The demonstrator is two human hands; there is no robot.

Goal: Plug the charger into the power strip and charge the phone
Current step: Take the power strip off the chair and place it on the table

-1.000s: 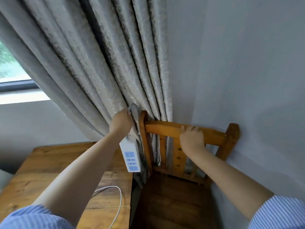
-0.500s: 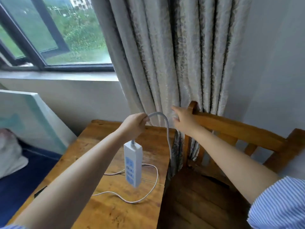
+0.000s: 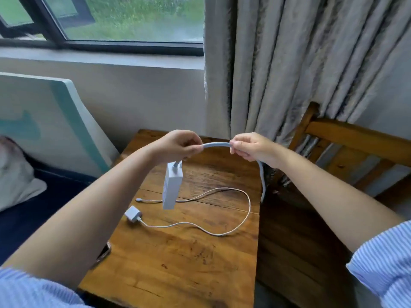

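Half a second ago only the left hand (image 3: 181, 144) held the cord (image 3: 216, 144); now the right hand (image 3: 250, 147) has left the chair (image 3: 347, 134) and grips it too. Both fists are closed on it. The white strip (image 3: 172, 185) dangles upright above the wooden counter (image 3: 178, 258), over the charger (image 3: 132, 214) and its looped cable (image 3: 222, 232). Grey curtain (image 3: 289, 63), window (image 3: 124, 21) behind.

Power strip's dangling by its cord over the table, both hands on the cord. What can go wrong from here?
1. The power strip hangs from its cord, gripped by the left hand and right hand; it may swing or land hard on the table.
2. Lowered straight, it could land on the charger cable near the charger.
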